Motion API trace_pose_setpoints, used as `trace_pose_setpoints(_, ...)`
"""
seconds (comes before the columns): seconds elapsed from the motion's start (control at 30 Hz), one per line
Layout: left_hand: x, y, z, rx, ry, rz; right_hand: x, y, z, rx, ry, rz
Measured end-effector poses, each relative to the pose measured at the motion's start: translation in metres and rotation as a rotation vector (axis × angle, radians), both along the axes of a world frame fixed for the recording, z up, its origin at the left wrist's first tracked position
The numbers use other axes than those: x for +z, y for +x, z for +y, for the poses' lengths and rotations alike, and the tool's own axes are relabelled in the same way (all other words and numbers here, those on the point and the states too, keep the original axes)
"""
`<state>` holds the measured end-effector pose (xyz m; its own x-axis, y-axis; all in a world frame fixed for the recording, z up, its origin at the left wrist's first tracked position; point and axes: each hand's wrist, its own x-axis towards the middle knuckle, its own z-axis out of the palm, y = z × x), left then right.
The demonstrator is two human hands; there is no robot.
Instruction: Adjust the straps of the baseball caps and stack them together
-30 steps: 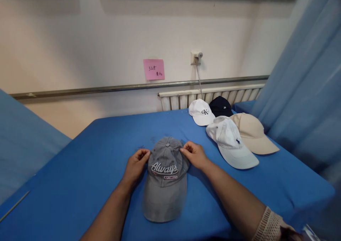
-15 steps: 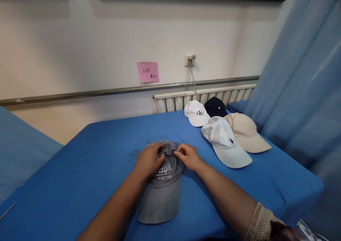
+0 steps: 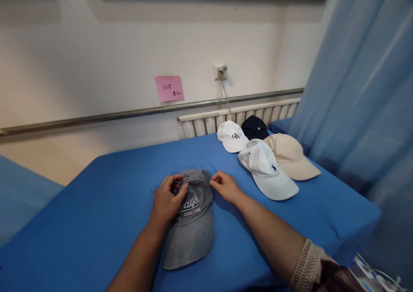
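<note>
A grey baseball cap [image 3: 190, 240] with white script and a small label lies on the blue cloth, its brim towards me. My left hand [image 3: 167, 199] rests on the left side of its crown, thumb and fingers curled onto the fabric. Just beyond the crown's right edge is my right hand [image 3: 226, 186], its thumb and fingertips pinched together. Whether anything thin is between those fingertips I cannot make out. Dark, thread-like marks show on the cloth around the back of the cap. Part of the script is covered by my left hand.
At the back right sit a white cap with black letters [image 3: 232, 137], a navy cap [image 3: 254, 127], a white cap with a small dark emblem [image 3: 267, 171] and a beige cap [image 3: 290, 154]. A blue curtain [image 3: 338, 90] hangs right. Behind are a radiator [image 3: 209, 123] and a rail [image 3: 129, 112].
My right fingertips have come off the crown to its right edge. The crown's top looks less bunched, and my left thumb and fingers have shifted on it. The whole view has shifted slightly.
</note>
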<state>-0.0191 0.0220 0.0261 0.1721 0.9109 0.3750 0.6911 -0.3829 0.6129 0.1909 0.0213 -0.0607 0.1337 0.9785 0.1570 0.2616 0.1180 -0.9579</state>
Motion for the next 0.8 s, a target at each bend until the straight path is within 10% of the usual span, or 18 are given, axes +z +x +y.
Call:
trace_pose_setpoints(0.43, -0.025, -0.014, 0.007, 0.151, 0.093, -0.195, 0.004, -0.006, -0.011, 0.150, 0.000, 0.024)
trace_pose_setpoints(0.8, 0.016, 0.000, 0.028, -0.020, -0.151, 0.190, -0.005, -0.006, -0.007, 0.120, 0.023, 0.064)
